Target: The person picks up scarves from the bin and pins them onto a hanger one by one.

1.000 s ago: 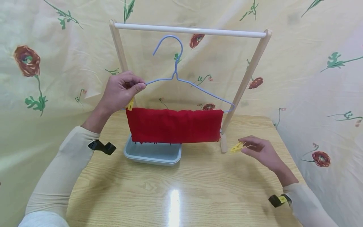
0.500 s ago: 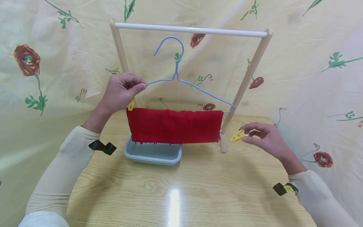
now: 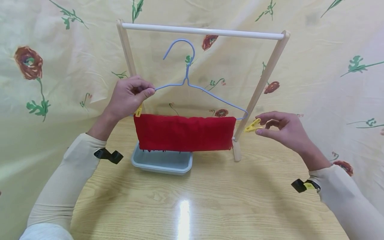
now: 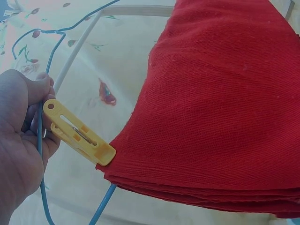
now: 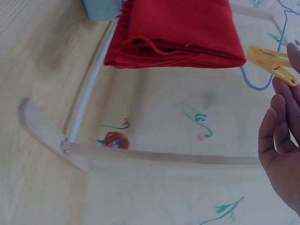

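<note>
My left hand (image 3: 129,95) grips the left shoulder of a blue wire hanger (image 3: 217,96), whose hook points up. A folded red cloth (image 3: 184,133) hangs over the hanger's lower bar. In the left wrist view, a yellow clothespin (image 4: 79,133) clips the cloth's top corner beside that hand. Between thumb and fingers, my right hand (image 3: 283,130) pinches a second yellow clothespin (image 3: 253,125) just right of the hanger's right end. Seen from the right wrist, this clothespin's tip is right by the cloth's upper corner.
A wooden rack (image 3: 264,83) with a white top rod (image 3: 204,31) stands behind the hanger. Under the cloth, a light blue tray (image 3: 162,170) sits on the wood-grain table (image 3: 144,203). Flowered fabric (image 3: 330,100) covers the wall behind.
My right hand has risen with its clothespin, from near the table to about the height of the cloth's top edge. The left hand and the hanger have barely moved.
</note>
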Tool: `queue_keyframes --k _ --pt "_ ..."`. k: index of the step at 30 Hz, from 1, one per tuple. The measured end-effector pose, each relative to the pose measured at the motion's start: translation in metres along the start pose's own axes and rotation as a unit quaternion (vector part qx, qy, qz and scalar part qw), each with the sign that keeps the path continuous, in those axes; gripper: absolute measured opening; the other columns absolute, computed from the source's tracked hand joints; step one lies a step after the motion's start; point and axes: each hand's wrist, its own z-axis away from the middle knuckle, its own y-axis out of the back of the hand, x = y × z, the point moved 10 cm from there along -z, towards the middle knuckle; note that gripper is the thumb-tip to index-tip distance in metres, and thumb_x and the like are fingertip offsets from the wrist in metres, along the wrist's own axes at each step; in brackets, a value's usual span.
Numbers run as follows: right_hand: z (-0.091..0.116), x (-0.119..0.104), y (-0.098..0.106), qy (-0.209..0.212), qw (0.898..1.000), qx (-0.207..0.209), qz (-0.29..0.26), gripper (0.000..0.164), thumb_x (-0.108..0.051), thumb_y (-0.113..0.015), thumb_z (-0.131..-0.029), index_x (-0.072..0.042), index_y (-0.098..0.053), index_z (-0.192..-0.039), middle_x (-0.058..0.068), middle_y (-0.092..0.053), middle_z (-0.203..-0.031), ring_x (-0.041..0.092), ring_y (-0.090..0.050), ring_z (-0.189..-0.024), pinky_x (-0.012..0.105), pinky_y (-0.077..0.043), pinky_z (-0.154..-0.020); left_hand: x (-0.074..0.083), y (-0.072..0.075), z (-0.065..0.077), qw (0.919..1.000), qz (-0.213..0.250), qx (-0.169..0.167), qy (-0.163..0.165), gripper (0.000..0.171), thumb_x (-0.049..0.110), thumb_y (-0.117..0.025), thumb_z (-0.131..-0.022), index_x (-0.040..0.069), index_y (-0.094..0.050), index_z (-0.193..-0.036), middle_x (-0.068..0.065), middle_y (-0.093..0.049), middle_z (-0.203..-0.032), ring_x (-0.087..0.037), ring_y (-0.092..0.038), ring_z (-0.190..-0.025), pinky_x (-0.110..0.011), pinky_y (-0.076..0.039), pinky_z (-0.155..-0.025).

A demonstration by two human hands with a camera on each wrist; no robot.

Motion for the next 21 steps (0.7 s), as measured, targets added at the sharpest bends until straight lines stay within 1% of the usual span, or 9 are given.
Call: queue_keyframes --k 2,5,9,12,15,17,19,21 --pt "-0.005 -0.007 0.0 0.008 1.0 0.0 0.003 0.037 0.018 -0.078 -0.076 0.009 -0.072 -0.111 -0.005 -0.075 -0.099 0.013 -0.064 -0.088 0.016 -0.053 -0.076 0.0 0.0 0.0 1.0 -0.001 -0.001 0.0 0.008 -0.003 -0.076 -0.088 -0.005 -0.077 -0.096 0.003 -0.063 -0.082 -0.014 -0.049 -0.065 -0.02 -0.041 -0.056" --pt "-0.011 -0.015 -0.001 0.014 1.0 -0.003 0.017 0.035 0.016 -0.077 -0.078 0.008 -0.072 -0.112 -0.006 -0.074 -0.098 0.011 -0.065 -0.087 0.016 -0.053 -0.076 -0.001 -0.001 0.0 1.0 -0.001 -0.001 0.002 0.009 -0.002 -0.076 -0.089 -0.005 -0.077 -0.097 0.003 -0.063 -0.082 -0.014 -0.049 -0.066 -0.02 -0.041 -0.057" --pt "-0.018 -0.023 -0.003 0.024 0.999 -0.007 0.043 0.034 0.013 -0.076 -0.081 0.006 -0.073 -0.114 -0.01 -0.074 -0.099 0.008 -0.066 -0.086 0.015 -0.053 -0.077 -0.002 -0.002 -0.001 1.0 -0.001 -0.002 0.004 0.009 -0.002 -0.076 -0.089 -0.005 -0.077 -0.098 0.001 -0.062 -0.082 -0.015 -0.049 -0.066 -0.021 -0.041 -0.056" --pt "-0.023 -0.028 -0.005 0.036 0.997 -0.004 0.063 0.033 0.011 -0.077 -0.082 0.005 -0.074 -0.114 -0.012 -0.075 -0.101 0.006 -0.067 -0.085 0.014 -0.053 -0.077 -0.003 -0.003 -0.001 1.0 -0.004 -0.003 0.005 0.009 -0.002 -0.076 -0.089 -0.005 -0.077 -0.098 0.001 -0.062 -0.082 -0.015 -0.049 -0.066 -0.021 -0.041 -0.056" --pt "-0.026 -0.031 -0.005 0.044 0.995 0.009 0.086 0.033 0.009 -0.08 -0.081 0.002 -0.076 -0.112 -0.015 -0.075 -0.1 0.004 -0.066 -0.081 0.013 -0.052 -0.072 -0.003 -0.003 -0.001 0.9999 -0.008 -0.003 0.006 0.009 -0.001 -0.075 -0.09 -0.005 -0.077 -0.098 0.001 -0.062 -0.083 -0.015 -0.049 -0.066 -0.021 -0.042 -0.057" --pt "-0.027 -0.033 -0.005 0.047 0.993 0.023 0.105 0.032 0.007 -0.082 -0.079 -0.001 -0.077 -0.11 -0.017 -0.074 -0.096 0.003 -0.065 -0.077 0.013 -0.05 -0.067 -0.004 -0.004 -0.001 0.9999 -0.008 -0.003 0.007 0.01 -0.001 -0.075 -0.09 -0.005 -0.077 -0.098 0.0 -0.063 -0.083 -0.015 -0.049 -0.066 -0.021 -0.042 -0.057" --pt "-0.028 -0.036 -0.004 0.054 0.989 0.04 0.129 0.031 0.006 -0.084 -0.078 -0.003 -0.079 -0.107 -0.019 -0.074 -0.093 0.001 -0.063 -0.073 0.013 -0.047 -0.062 -0.004 -0.004 -0.001 0.9999 -0.011 -0.004 0.008 0.009 -0.001 -0.075 -0.09 -0.005 -0.077 -0.098 0.0 -0.063 -0.083 -0.015 -0.049 -0.066 -0.021 -0.042 -0.057" --pt "-0.03 -0.039 -0.004 0.063 0.986 0.057 0.144 0.029 0.005 -0.086 -0.076 -0.004 -0.081 -0.103 -0.019 -0.074 -0.09 -0.001 -0.061 -0.071 0.013 -0.045 -0.059 -0.003 -0.004 -0.001 0.9999 -0.012 -0.004 0.008 0.01 -0.001 -0.075 -0.09 -0.005 -0.077 -0.098 0.0 -0.063 -0.083 -0.016 -0.049 -0.066 -0.021 -0.042 -0.057"
